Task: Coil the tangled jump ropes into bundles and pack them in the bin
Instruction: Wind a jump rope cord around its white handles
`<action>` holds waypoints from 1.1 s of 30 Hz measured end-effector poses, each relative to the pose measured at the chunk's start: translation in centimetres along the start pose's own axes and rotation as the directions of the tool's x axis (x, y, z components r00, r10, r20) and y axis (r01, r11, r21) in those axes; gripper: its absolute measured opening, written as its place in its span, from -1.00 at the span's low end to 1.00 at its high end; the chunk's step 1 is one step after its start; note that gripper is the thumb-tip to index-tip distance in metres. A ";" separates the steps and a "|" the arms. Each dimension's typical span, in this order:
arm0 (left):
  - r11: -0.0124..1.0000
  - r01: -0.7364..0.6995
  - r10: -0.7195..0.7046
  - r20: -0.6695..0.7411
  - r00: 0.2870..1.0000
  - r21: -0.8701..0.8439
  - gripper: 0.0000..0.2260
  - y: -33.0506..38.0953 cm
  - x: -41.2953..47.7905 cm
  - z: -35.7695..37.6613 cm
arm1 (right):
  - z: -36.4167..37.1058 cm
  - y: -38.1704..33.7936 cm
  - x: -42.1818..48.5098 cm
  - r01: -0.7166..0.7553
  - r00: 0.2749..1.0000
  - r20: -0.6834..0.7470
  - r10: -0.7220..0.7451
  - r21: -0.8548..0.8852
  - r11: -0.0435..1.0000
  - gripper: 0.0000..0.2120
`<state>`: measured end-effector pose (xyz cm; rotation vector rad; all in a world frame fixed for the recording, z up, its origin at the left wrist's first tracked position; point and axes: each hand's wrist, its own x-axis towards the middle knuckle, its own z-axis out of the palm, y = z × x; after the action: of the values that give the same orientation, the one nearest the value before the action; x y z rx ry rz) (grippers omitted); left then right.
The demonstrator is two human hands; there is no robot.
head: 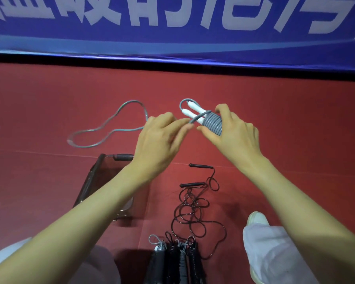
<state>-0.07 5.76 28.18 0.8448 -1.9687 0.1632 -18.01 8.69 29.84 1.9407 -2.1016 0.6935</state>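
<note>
My right hand (230, 130) grips a grey jump rope bundle (213, 123), its cord wound in tight turns around two white handles (193, 111). My left hand (162, 136) pinches the grey cord just left of the coil. The loose grey cord (103, 130) trails left in a long loop on the red floor. A black jump rope (193, 203) lies tangled on the floor below my hands, its two handles side by side. A clear bin (103, 181) sits under my left forearm, partly hidden. Several coiled bundles (176, 261) lie at the bottom edge.
A blue banner with white characters (172, 27) lines the far wall. My knees and a white shoe (256, 220) frame the bottom corners. Red floor (39, 99) stretches open at the left and right.
</note>
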 end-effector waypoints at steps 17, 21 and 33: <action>0.233 0.717 -0.336 0.637 0.693 -0.657 -0.77 0.3 0.5 -0.3 | -0.6 -1.3 -0.5 -0.628 0.760 0.628 -0.170 0.776 0.059 -0.48; 0.280 0.680 -0.373 0.576 0.728 -0.678 -0.89 0.1 0.5 -0.7 | -0.3 -1.6 -0.4 -0.710 0.685 0.684 -0.251 0.704 -0.022 -0.44; 0.390 0.703 -0.501 0.503 0.704 -0.595 -0.85 0.3 -0.5 0.0 | -0.3 -1.6 -0.4 -0.551 0.811 0.585 0.004 0.761 0.341 -0.54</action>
<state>-0.10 6.26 27.88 0.9585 -1.5344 -1.2162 -16.43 9.13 30.24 2.4100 -2.7477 2.0504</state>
